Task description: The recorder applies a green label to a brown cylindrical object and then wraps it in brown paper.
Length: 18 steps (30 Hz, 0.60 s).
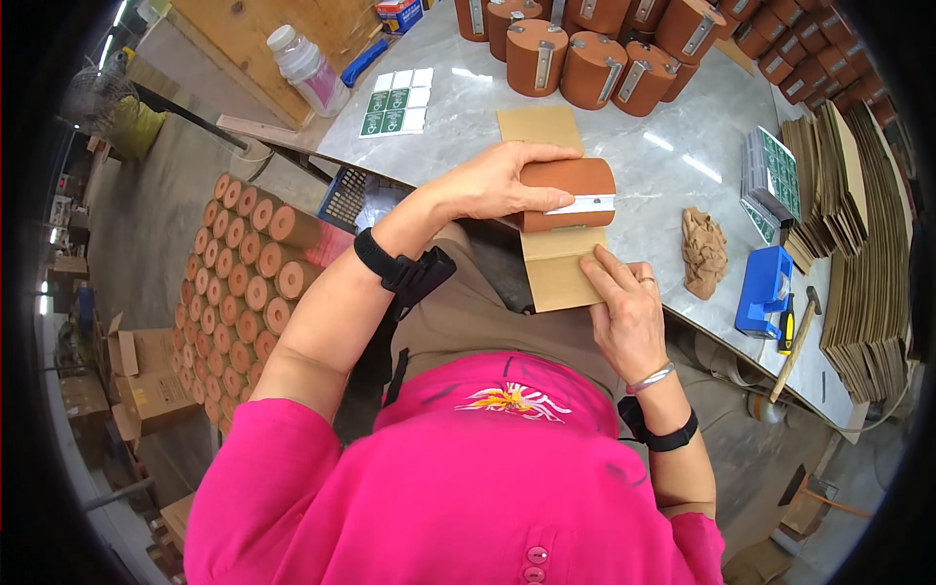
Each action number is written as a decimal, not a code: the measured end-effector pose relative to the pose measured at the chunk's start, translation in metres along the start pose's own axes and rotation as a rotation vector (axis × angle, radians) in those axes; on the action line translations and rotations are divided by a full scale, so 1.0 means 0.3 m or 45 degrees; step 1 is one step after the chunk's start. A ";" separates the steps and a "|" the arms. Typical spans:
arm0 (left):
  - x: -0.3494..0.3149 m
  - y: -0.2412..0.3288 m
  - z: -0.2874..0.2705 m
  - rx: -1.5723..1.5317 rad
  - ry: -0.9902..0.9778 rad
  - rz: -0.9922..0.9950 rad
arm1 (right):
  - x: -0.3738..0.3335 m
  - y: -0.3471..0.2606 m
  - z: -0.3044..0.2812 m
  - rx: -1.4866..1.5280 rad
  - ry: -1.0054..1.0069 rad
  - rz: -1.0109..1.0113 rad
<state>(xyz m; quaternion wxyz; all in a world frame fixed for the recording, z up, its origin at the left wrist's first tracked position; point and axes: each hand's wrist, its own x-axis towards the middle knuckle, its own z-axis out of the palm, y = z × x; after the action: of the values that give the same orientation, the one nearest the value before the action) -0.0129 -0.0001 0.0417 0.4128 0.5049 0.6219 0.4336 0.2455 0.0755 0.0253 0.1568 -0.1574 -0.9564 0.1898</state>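
Note:
A reddish-brown cylinder (585, 177) lies on its side at the table's near edge, a pale metal strip along its surface. My left hand (492, 181) grips its left end, fingers over the far side and thumb along the strip. Beneath the cylinder runs a creased brown cardboard sheet (561, 278); one end shows beyond the cylinder, and the near part hangs over the table edge toward me. My right hand (626, 312) holds the right side of this near flap, fingertips on top and the thumb hidden.
Similar cylinders (536, 58) stand at the back of the grey table (468, 107). Label sheets (398, 102) and a plastic bottle (310, 70) are back left. Rightward lie a crumpled brown cloth (704, 252), blue tape dispenser (762, 291), hammer (795, 346) and stacked cardboard (868, 253).

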 end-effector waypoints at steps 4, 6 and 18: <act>0.004 -0.014 0.006 0.056 0.056 0.065 | -0.002 0.002 -0.002 -0.001 0.004 0.006; 0.001 -0.015 0.013 0.078 0.082 0.098 | 0.002 0.003 -0.007 -0.002 0.019 0.004; 0.023 -0.109 0.026 -0.315 -0.017 0.088 | 0.303 0.022 -0.079 0.291 0.243 -0.333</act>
<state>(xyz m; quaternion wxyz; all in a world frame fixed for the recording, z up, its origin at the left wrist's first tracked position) -0.0153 0.0037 0.0076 0.4608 0.4743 0.5430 0.5176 0.1738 0.1214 0.0652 0.2871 -0.0304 -0.9216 0.2594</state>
